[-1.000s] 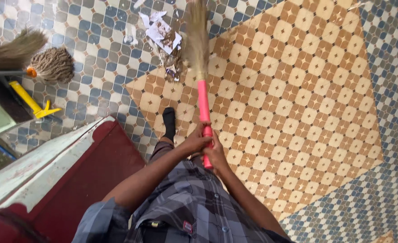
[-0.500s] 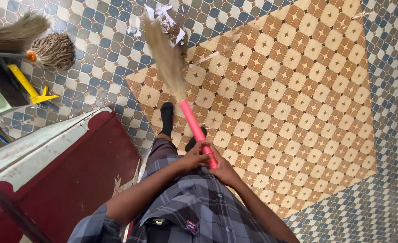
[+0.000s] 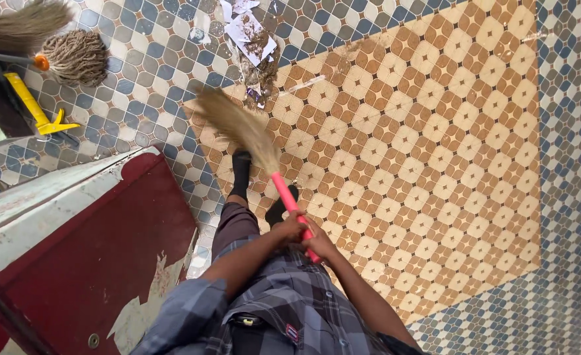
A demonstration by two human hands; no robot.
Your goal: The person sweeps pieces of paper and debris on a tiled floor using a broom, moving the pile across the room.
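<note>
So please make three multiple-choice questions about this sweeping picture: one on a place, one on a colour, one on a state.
1. Where does the pile of torn paper and dirt lie?
A. on the red surface
B. on the tiled floor, top centre
C. beside the person's feet

2. What colour is the handle of the held broom?
A. pink
B. yellow
C. green

3. How is the broom held?
A. in one hand only
B. in both hands
C. it lies loose on the floor

Answers:
1 B: the pile of torn paper and dirt sits on the tiled floor, beyond the bristles.
2 A: the handle of the broom is pink.
3 B: the left hand and the right hand both close around it.
</note>
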